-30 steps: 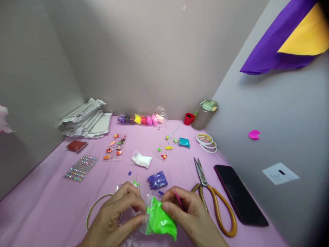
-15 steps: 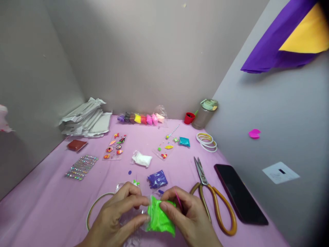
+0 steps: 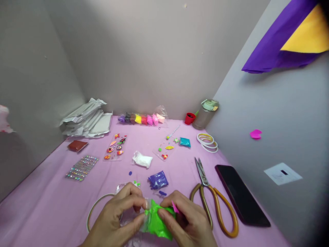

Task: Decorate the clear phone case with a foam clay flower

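Note:
My left hand (image 3: 117, 216) and my right hand (image 3: 186, 219) both grip a transparent plastic bag of bright green material (image 3: 156, 219) low in the view, on the pink tablecloth (image 3: 51, 195). The left fingers pinch the bag's upper left corner, over loose transparent plastic (image 3: 128, 219). My right fingers press its upper right side and also hold a small pink piece (image 3: 174, 207), partly hidden by them. A purple packet (image 3: 158, 180) lies just above the hands, and a thin hoop (image 3: 95, 206) curves out from under my left hand.
Long-handled scissors (image 3: 213, 202) and a dark phone (image 3: 241, 195) lie to the right. Further back are a white packet (image 3: 142, 160), sticker sheets (image 3: 115, 147), a rhinestone sheet (image 3: 82, 168), a row of coloured clay (image 3: 141, 119), and a bottle (image 3: 205, 114). Grey walls bound the table.
The green bag has twisted and shifted slightly left under my fingers. My right hand has rotated and dropped a little, and the pink piece now shows as a wider tip.

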`<state>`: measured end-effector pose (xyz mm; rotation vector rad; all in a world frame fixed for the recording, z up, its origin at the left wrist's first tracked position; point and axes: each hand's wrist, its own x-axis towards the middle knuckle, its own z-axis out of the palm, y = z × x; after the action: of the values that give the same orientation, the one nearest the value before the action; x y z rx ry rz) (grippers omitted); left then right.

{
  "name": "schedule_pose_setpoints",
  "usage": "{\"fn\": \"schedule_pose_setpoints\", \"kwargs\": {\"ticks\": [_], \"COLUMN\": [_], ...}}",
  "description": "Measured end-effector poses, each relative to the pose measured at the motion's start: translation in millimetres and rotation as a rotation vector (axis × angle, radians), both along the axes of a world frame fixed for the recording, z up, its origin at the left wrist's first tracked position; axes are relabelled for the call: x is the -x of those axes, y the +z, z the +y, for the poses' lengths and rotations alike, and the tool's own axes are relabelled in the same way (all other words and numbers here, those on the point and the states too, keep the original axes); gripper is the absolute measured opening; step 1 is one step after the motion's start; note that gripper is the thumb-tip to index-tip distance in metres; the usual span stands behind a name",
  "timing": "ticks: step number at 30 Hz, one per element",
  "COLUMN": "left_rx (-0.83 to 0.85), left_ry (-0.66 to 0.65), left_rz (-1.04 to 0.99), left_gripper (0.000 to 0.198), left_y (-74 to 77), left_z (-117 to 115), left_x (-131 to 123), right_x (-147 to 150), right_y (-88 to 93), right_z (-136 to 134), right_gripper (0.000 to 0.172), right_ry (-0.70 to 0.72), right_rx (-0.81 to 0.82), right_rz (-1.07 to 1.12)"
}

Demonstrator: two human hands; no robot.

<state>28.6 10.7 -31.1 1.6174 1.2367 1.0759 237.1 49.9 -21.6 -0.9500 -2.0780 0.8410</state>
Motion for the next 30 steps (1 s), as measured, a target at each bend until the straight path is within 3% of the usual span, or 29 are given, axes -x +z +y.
{"fn": "schedule_pose_setpoints", "kwargs": {"ticks": [8, 17, 22, 30], "left_rx": [0.069, 0.023, 0.052, 0.044], "left_ry": [0.007, 0.018, 0.001, 0.013], "left_rz": [-0.093, -0.037, -0.091, -0.047], "left_gripper": [0.011, 0.011, 0.019, 0.012], "left_y": [0.4, 1.3, -0.7, -3.5], "left_z": [2, 1, 2, -1], "left_x": [0, -5, 0, -3], "right_x": [-4, -6, -5, 0], "right_y": [-2.6, -11.3, -9.7, -10.8], "right_z": [2, 1, 1, 0], "right_gripper": [0.014, 0.006, 0.008, 0.010], "right_ry": [0.072, 0.106, 0.096, 0.115], "right_rx": [-0.158, -0.184, -0.209, -0.258], "right_rz": [0.028, 0.059, 0.078, 0.097]}}
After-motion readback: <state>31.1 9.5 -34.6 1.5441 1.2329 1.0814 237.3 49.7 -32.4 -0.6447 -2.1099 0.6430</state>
